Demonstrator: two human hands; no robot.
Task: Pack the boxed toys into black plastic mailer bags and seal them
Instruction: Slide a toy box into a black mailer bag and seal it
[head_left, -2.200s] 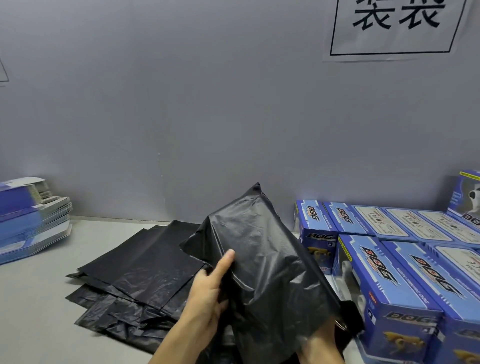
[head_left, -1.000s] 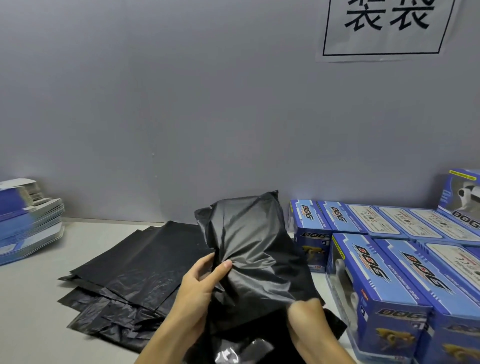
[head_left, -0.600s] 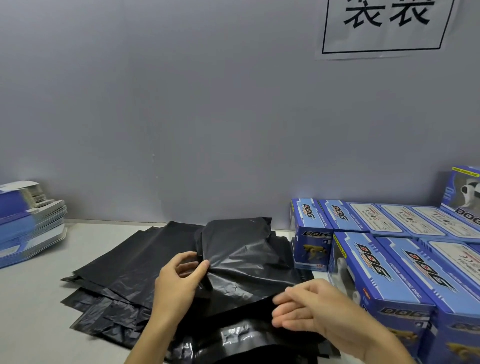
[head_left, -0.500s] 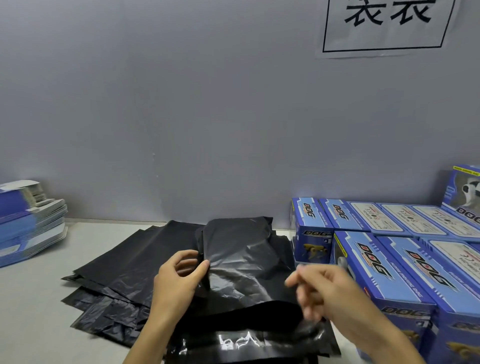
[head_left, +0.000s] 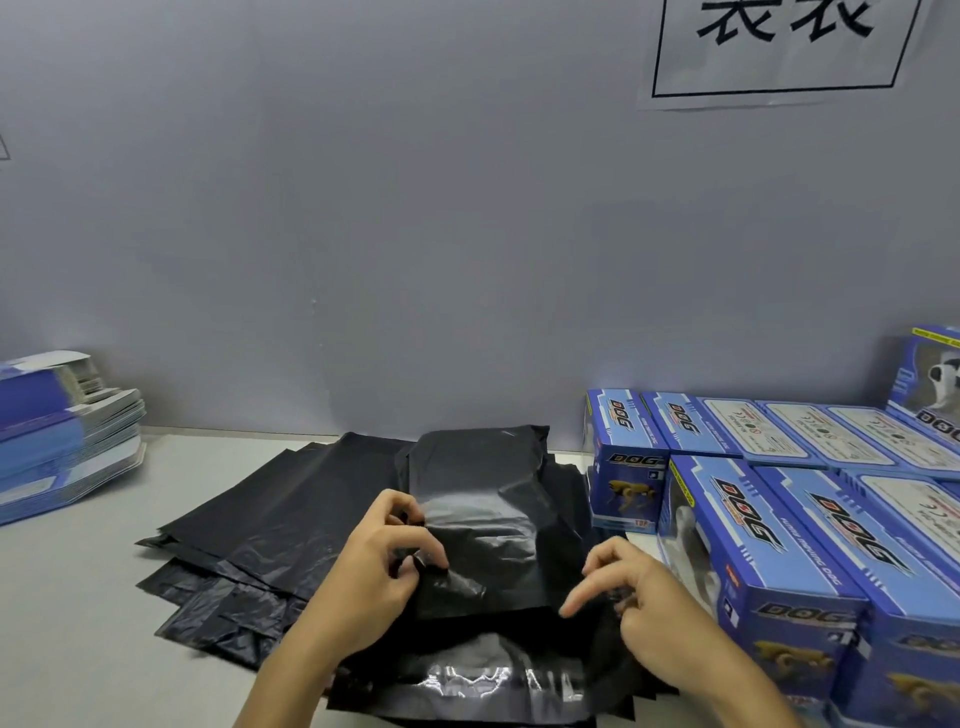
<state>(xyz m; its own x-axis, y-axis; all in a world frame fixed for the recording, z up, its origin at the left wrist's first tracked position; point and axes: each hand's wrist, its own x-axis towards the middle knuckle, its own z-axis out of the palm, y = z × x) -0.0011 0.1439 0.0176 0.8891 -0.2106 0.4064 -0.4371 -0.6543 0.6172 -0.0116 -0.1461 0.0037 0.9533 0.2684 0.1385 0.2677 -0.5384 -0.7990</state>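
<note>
- Filled bag (head_left: 483, 519) lying flat on top of the pile of empty bags (head_left: 291, 525), bulging in a box shape, so a toy box judged to be inside already.
- Left hand (head_left: 374, 566) pinching the filled bag's near-left edge between thumb and fingers, likely to keep the plastic taut and the parcel still.
- Right hand (head_left: 639, 597) just right of the filled bag's near end, fingers curled, forefinger stretched toward the flap; whether anything is pinched cannot be told.
- Glossy flap (head_left: 483, 675) spread out nearer than the filled bag, not yet folded over, so sealing judged still ahead.
- Blue toy boxes (head_left: 769, 551) packed close to the right of the filled bag, within easy reach for later rounds.
- Flat card stack (head_left: 57, 436) well to the left of the filled bag.
</note>
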